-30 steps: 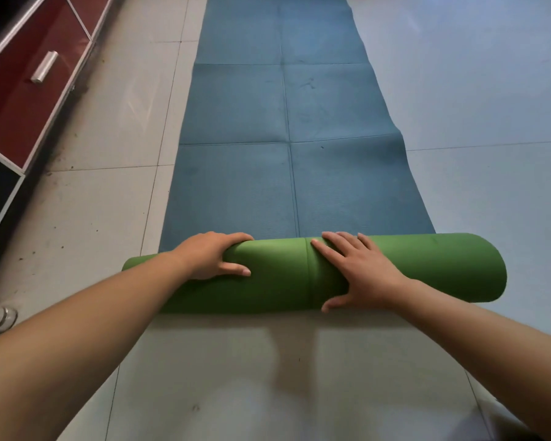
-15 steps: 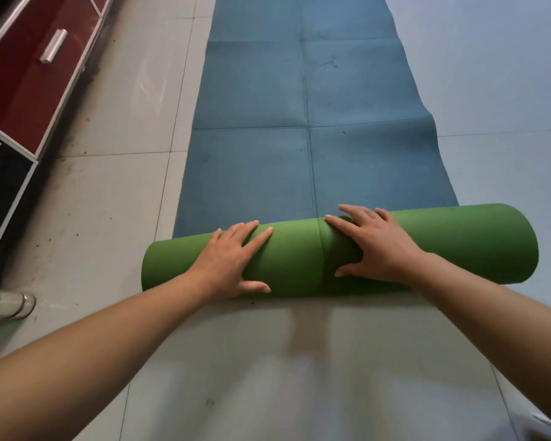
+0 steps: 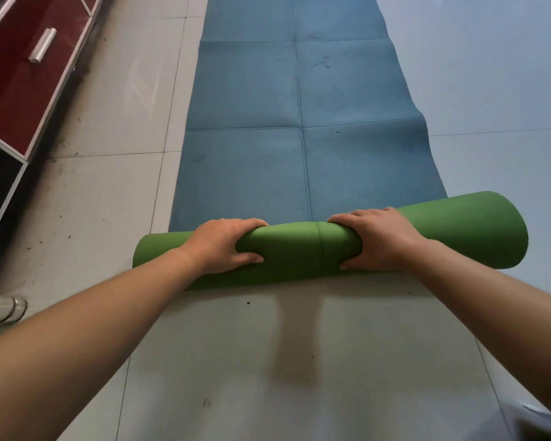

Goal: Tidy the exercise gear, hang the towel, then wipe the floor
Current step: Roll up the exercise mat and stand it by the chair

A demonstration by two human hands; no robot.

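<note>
A yoga mat lies on the tiled floor, blue on its upper face and green underneath. Its near end is rolled into a thick green roll point(image 3: 299, 249) lying crosswise, and the flat blue part point(image 3: 299, 122) stretches away from me. My left hand point(image 3: 223, 246) wraps over the roll left of its middle, fingers curled over the top and thumb on the near side. My right hand point(image 3: 379, 240) grips the roll just right of the middle in the same way. No towel is in view.
A low cabinet with red drawer fronts and a metal handle point(image 3: 42, 46) runs along the left edge. One of its metal feet point(image 3: 5, 308) stands on the floor at the lower left. Grey floor tiles point(image 3: 299, 361) lie between me and the roll.
The roll has travelled further along the mat and grown thicker. Both hands went from lying flat on top with spread fingers to curling around the roll.
</note>
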